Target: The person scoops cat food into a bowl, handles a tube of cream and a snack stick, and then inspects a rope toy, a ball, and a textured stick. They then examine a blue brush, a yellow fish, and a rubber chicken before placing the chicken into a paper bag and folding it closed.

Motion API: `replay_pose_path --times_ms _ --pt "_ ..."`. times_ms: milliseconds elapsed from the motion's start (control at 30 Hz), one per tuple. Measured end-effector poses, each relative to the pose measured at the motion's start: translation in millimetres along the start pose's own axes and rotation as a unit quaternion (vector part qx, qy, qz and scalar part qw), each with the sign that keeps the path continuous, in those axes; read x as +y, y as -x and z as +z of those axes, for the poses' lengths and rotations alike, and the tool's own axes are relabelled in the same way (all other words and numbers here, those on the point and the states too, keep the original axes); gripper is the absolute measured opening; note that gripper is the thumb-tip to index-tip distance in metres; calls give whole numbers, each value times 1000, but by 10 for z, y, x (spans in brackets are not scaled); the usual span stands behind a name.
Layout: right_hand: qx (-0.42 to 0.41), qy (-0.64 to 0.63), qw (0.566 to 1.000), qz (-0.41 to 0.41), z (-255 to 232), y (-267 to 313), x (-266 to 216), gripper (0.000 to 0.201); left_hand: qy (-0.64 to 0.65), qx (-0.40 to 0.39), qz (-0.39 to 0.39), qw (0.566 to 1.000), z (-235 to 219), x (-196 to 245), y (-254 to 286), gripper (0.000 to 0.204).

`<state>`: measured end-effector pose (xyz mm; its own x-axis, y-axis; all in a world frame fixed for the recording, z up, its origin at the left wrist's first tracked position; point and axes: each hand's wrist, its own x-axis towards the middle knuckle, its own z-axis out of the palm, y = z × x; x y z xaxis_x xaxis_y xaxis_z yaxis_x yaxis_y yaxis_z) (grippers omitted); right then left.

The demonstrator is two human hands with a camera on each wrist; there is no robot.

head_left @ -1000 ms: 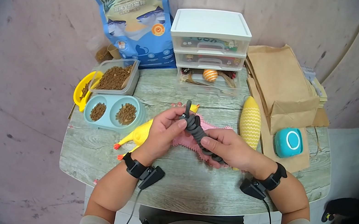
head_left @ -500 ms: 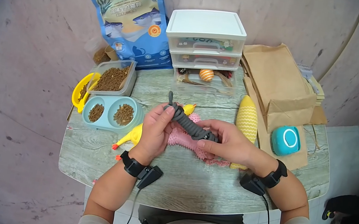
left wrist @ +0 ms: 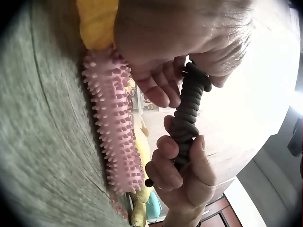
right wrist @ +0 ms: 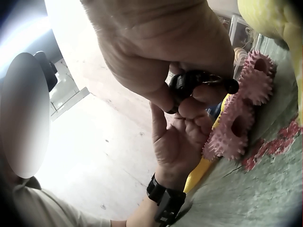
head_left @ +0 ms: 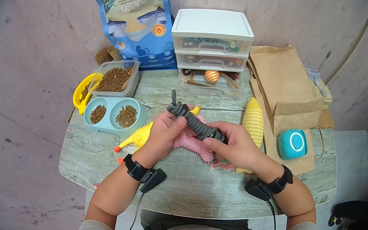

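Holding a dark grey coiled cord [head_left: 198, 127] aslant above the desk [head_left: 163, 190], over a pink spiked toy [left wrist: 113, 137], with the left hand [head_left: 163, 133] curled round its upper part and the right hand [head_left: 238, 147] gripping its lower end, thumb on the near side. Seems gripped at both ends to stop the windings loosening; has a short tip jutting up past the left fingers, probably clear of the grasp by design. Note the yellow chicken toy [head_left: 138, 138] beside the left hand and the zigzag-patterned toy [head_left: 253, 123] just beyond the right, likely set within easy reach.
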<state>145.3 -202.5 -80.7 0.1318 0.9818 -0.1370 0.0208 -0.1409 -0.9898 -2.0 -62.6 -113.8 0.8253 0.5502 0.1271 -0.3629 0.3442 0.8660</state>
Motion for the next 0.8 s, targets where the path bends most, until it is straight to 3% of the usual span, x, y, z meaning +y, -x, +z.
replay_pose_path --times_ms 67,133,167,200,267,300,367,433,500,667,800 --pt "-20 -14 999 -38 34 27 -7 39 -44 1 2 999 10 -4 14 30" --pt "-16 12 998 -58 75 52 -22 40 -87 -49 -36 994 -16 39 30 30" --pt "-13 38 996 -77 95 63 -22 41 -37 -32 -86 995 11 88 51 25" --pt "-13 38 996 -77 108 58 9 41 -37 -32 -86 995 -13 61 39 25" --pt "45 59 986 -148 118 29 87 37 36 8 -11 999 -78 -15 -1 26" --pt "45 59 986 -148 109 36 67 37 33 24 -18 999 -56 13 -23 30" --pt "61 51 996 -40 76 50 10 30 41 -2 -16 999 -63 39 -8 30" --pt "68 51 996 -38 64 32 24 27 49 -29 -14 998 -47 41 4 31" --pt "76 50 995 -35 57 24 21 24 -60 -18 7 998 -3 22 12 44" --pt "29 -3 998 60 85 81 -181 21 -15 -21 -8 1000 -10 43 23 33" --pt "40 23 998 33 95 80 -144 17 -2 -18 -4 1000 -7 59 30 31"
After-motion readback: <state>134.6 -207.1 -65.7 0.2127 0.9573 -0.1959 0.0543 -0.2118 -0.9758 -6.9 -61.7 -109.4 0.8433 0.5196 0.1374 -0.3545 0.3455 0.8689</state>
